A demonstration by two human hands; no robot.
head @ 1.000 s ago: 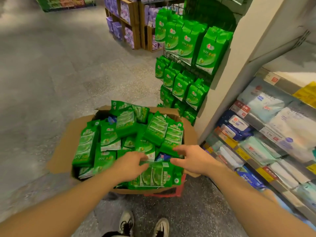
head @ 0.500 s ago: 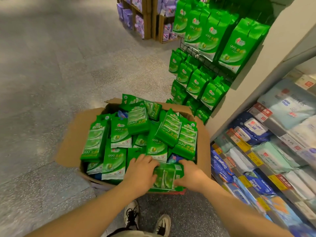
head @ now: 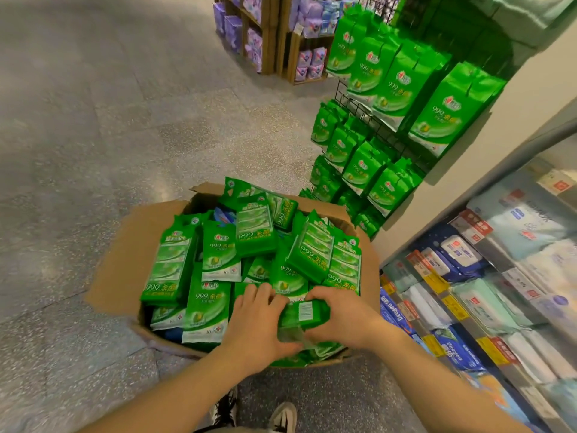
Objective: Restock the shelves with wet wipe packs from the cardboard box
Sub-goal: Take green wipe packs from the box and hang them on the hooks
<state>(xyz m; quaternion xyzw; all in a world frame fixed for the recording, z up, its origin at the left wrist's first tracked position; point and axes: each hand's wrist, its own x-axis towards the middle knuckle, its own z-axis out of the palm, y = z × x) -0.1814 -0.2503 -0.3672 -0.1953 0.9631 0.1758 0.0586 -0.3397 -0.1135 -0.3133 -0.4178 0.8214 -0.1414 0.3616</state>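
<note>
- both hands have closed in since a second ago; the green pack now shows its barcode side.
- left hand and right hand each have a grasping grip on one wet wipe pack at the near edge of the cardboard box.
- early going by my read: box heaped, nothing shelved from this load yet; shelves and hanging rack wait to the right.
- packs glossy, soft, jumbled.

Purple packs on wooden rack; sneakers.
</note>
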